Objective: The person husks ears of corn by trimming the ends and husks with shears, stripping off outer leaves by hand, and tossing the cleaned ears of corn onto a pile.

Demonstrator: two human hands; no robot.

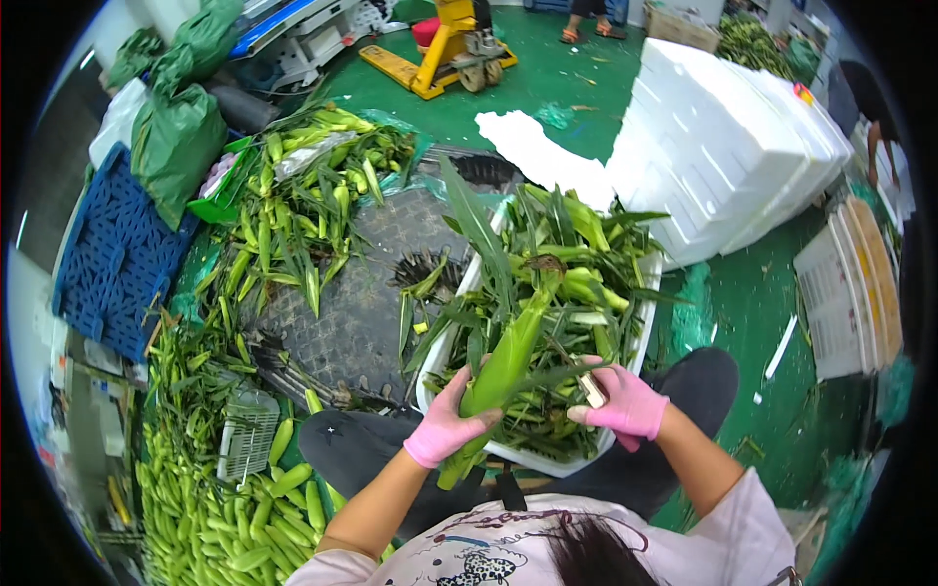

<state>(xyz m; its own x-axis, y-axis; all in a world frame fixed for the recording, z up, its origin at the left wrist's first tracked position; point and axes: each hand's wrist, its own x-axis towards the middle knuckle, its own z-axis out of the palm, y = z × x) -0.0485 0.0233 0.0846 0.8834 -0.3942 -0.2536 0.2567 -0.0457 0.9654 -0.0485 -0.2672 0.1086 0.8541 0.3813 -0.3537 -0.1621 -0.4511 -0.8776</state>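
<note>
My left hand (453,425), in a pink fingerless glove, is closed around an ear of corn (504,359) in its green husk. The ear slants with its silk end pointing away from me and one long leaf sticking up. In my right hand (623,406), gloved alike, is a small tool with a pale handle (592,390), perhaps a knife; a leaf partly covers its working end. Both hands are above a white plastic crate (432,366) between my knees, heaped with corn leaves and husks (564,220).
Trimmed ears (242,527) are piled at my left, beside a small white basket (248,436). Unhusked corn (322,168) lies beyond a dark textured mat (337,322). White foam boxes (711,146) and stacked crates (843,293) stand rightward. A yellow pallet jack (447,51) and another person's feet (586,33) are farther off.
</note>
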